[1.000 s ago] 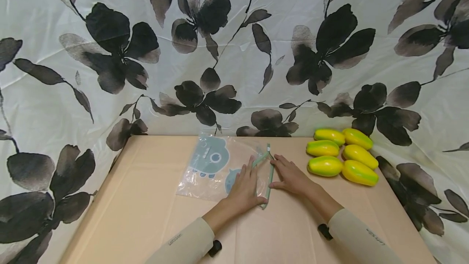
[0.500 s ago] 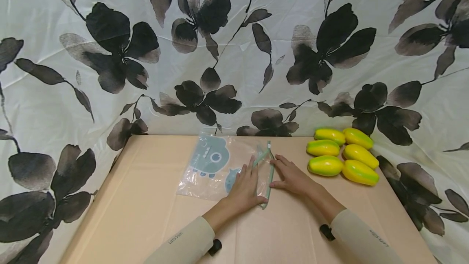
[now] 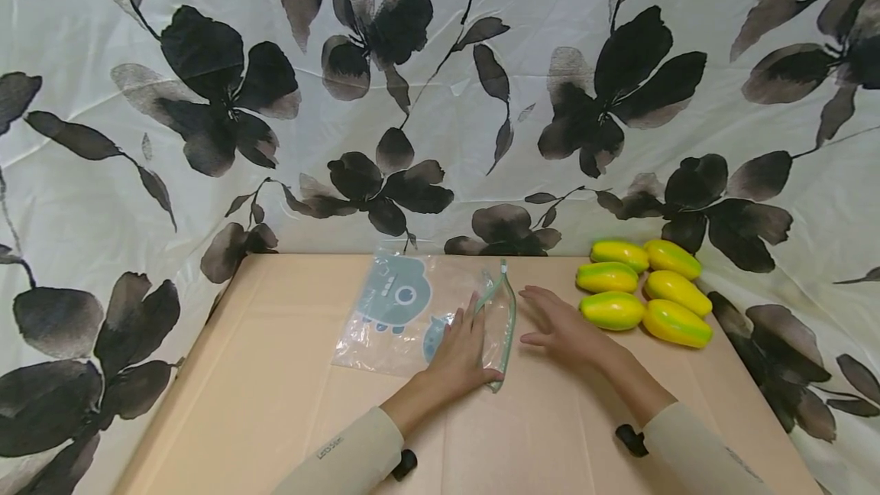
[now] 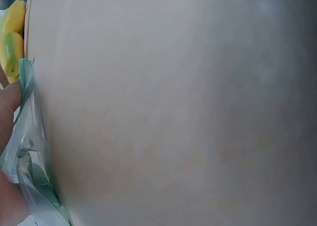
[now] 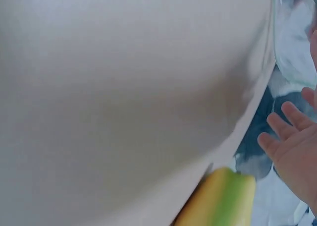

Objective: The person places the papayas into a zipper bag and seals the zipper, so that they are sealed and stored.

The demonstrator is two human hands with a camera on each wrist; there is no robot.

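Note:
A clear plastic zip bag (image 3: pixel 402 350) with blue cartoon prints and a green zip edge lies flat on the board, its mouth parted on the right side. My left hand (image 3: pixel 450 350) rests on the bag near that mouth, fingers straight, thumb at the lower corner of the zip edge. In the left wrist view the bag (image 4: pixel 32 122) bulges up beside the thumb and fingers. To the right of the mouth is my right hand (image 3: pixel 567 331), apart from the bag, fingers spread and holding nothing. The right wrist view shows the hand (image 5: pixel 297 151) with its palm bare.
Several glossy yellow-green fruits (image 3: pixel 612 312), mango-like in shape, lie in two columns right of my right hand. One fruit (image 5: pixel 218 201) shows close by in the right wrist view. A floral cloth (image 3: pixel 495 98) hangs behind the pale cardboard (image 3: pixel 289 403).
My right hand has let go of the zip edge and moved right, toward the fruits. The bag's right edge now bows outward. The left hand has stayed in place.

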